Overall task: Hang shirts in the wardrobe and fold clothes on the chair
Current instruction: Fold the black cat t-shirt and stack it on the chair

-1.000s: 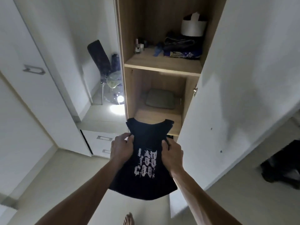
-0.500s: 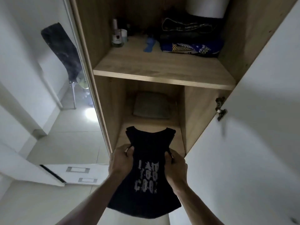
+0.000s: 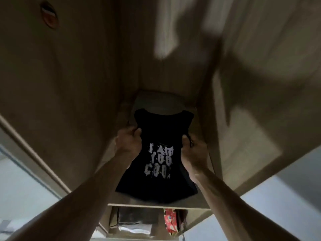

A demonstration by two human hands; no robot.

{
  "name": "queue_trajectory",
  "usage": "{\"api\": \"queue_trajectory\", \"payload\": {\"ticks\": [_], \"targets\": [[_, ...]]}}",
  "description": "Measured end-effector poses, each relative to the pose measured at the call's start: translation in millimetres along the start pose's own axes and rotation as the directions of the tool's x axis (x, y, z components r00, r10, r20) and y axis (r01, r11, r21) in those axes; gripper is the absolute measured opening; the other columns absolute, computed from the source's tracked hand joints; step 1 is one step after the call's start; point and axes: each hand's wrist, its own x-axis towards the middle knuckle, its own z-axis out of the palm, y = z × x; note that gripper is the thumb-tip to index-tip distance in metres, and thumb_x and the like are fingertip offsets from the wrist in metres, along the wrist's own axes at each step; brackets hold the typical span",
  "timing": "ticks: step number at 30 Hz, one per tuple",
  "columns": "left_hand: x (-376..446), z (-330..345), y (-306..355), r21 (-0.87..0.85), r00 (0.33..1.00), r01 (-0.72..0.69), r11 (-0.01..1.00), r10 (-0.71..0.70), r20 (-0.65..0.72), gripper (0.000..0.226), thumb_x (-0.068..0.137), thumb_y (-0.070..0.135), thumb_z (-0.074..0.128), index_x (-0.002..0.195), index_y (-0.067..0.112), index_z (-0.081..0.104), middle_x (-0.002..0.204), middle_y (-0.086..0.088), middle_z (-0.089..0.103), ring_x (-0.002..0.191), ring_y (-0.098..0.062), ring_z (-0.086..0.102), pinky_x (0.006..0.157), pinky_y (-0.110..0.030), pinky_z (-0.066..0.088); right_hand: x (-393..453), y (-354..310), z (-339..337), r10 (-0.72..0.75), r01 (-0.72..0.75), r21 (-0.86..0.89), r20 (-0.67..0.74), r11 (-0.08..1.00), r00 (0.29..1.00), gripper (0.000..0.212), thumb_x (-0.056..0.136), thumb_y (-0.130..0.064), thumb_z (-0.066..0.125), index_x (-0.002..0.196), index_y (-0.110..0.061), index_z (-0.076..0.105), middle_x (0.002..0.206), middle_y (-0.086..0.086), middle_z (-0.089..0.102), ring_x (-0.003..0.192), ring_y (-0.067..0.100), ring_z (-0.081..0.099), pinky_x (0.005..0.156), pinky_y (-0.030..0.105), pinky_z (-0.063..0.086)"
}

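The left hand (image 3: 129, 142) grips the left edge of a folded black shirt (image 3: 161, 136), fingers curled over the cloth just below its sleeve, and the right hand (image 3: 193, 152) grips the opposite edge in the same way, thumb on top. Between the two hands the shirt lies flat and face up, its white lettering (image 3: 159, 160) showing in three rows, the neckline pointing away from the person and the hem hanging loose toward the forearms. The shirt is held inside a wooden wardrobe (image 3: 69, 84), above the shelf (image 3: 199, 205) whose front edge runs just below the hem; whether the cloth touches the shelf cannot be told. Just beyond the neckline a grey folded item (image 3: 159, 103) lies at the back of the same compartment, its near edge hidden by the shirt. Under the shelf, a lower compartment holds a red patterned package (image 3: 171, 222) at the right and dark and white folded things (image 3: 133, 223) to its left. The upper part of the view is blurred.
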Motion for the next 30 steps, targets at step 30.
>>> {"api": "queue_trajectory", "payload": {"ticks": [30], "targets": [[2.9,9.6,-112.2,0.689,0.999,-0.019,0.724,-0.017,0.045,0.045,0.103,0.050,0.032,0.115,0.012,0.051,0.114,-0.022,0.063,0.106,-0.043,0.060,0.076,-0.042,0.044,-21.2,81.8,15.0,-0.080,0.184,-0.719,0.177,0.671,0.981,0.042,0.102,-0.043,0.046,0.133,-0.015,0.043,0.085,0.010,0.072,0.072,0.034,0.070,0.055,0.030,0.040]]}}
